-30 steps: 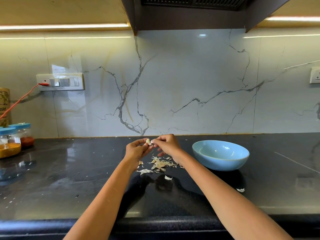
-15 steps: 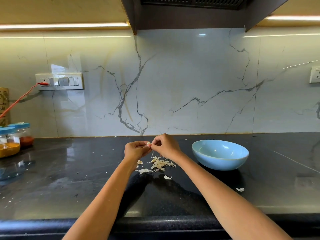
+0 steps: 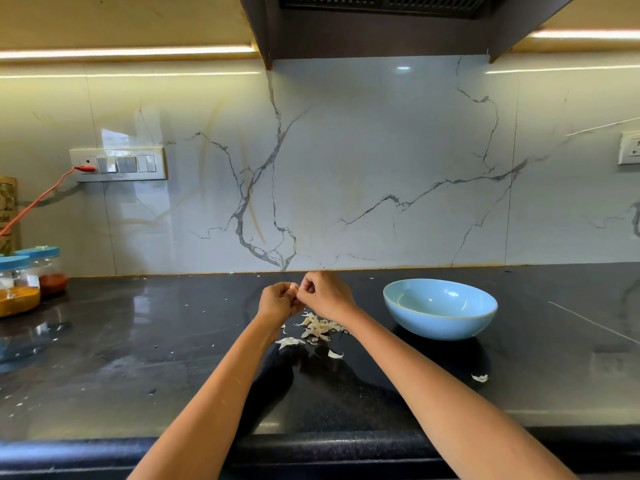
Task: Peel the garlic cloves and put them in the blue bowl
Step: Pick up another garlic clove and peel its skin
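Observation:
A small pale garlic clove [image 3: 295,288] is pinched between my left hand [image 3: 277,301] and my right hand [image 3: 325,295], a little above the black counter. Both hands have curled fingers closed on it, and most of the clove is hidden by them. Below the hands lies a heap of papery garlic skins [image 3: 317,327]. The blue bowl [image 3: 440,308] stands on the counter just right of my right hand; the part of its inside that I see holds nothing.
Two blue-lidded spice jars [image 3: 20,285] stand at the far left of the black counter [image 3: 138,341]. Loose skin flakes lie at the front, one [image 3: 479,377] below the bowl. A marble backsplash rises behind, with a switch panel [image 3: 117,164] and a red cable.
My hands have drawn closer together and closed more tightly on the clove, so less of it shows. Bowl and skins have stayed put.

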